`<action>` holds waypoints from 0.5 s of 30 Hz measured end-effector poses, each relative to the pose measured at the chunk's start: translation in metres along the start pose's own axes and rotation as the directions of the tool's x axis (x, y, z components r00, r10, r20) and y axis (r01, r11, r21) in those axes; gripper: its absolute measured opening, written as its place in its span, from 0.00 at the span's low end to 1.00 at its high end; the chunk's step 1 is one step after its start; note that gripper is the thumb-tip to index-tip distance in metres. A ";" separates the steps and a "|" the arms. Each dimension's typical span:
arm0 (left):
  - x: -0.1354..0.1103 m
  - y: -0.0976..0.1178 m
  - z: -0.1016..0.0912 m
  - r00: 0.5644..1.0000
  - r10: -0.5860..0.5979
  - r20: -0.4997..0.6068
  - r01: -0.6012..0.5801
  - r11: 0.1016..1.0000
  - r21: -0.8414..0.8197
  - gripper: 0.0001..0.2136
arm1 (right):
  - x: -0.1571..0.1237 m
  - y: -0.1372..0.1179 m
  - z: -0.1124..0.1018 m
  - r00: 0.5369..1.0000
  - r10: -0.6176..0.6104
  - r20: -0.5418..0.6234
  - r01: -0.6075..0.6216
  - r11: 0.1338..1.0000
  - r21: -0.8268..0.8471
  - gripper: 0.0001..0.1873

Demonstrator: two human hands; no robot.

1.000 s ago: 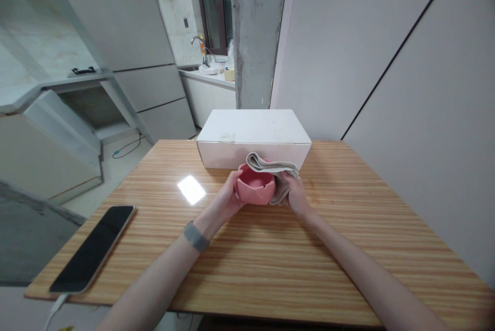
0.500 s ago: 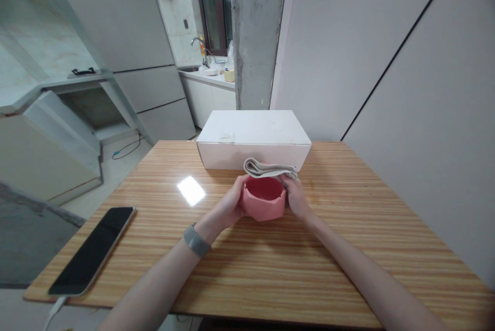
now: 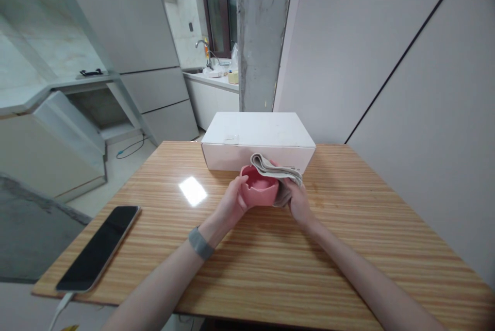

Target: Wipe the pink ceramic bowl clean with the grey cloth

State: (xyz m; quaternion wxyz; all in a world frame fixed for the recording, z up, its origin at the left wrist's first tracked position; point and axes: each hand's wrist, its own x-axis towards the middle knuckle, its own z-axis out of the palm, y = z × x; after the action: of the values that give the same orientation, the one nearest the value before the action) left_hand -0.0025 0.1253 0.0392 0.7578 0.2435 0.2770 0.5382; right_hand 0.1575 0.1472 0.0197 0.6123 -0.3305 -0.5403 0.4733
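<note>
Wooden table [image 3: 348, 248], pink bowl [image 3: 258, 193] held, folded cloth [image 3: 277, 170] over rim

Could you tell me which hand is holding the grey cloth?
The right hand: it holds the cloth against the pink bowl, while the left hand grips only the bowl.

The cloth [image 3: 279, 170] seemingly hides part of the bowl [image 3: 258, 193].

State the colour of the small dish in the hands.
The small notched dish is pink; head view.
</note>
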 end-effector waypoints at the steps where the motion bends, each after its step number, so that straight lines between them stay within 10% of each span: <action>1: -0.001 0.000 0.001 1.000 0.018 0.025 -0.017 1.000 -0.020 0.17 | 0.000 0.000 0.000 1.000 -0.004 -0.006 0.004 1.000 -0.002 0.19; 8: 0.001 0.003 -0.010 0.958 -0.285 0.022 0.285 0.958 -0.014 0.21 | 0.003 -0.001 -0.003 0.996 0.050 -0.071 -0.044 0.996 0.079 0.16; 15: 0.000 0.002 -0.014 0.947 -0.291 0.133 0.279 0.955 0.103 0.18 | 0.003 0.003 -0.008 0.984 0.131 -0.118 -0.114 0.983 0.143 0.16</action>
State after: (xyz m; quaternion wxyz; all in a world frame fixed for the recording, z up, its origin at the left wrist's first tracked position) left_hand -0.0131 0.1271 0.0307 0.8352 0.2709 0.2748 0.3917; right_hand 0.1644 0.1519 0.0165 0.6361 -0.3501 -0.4453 0.5239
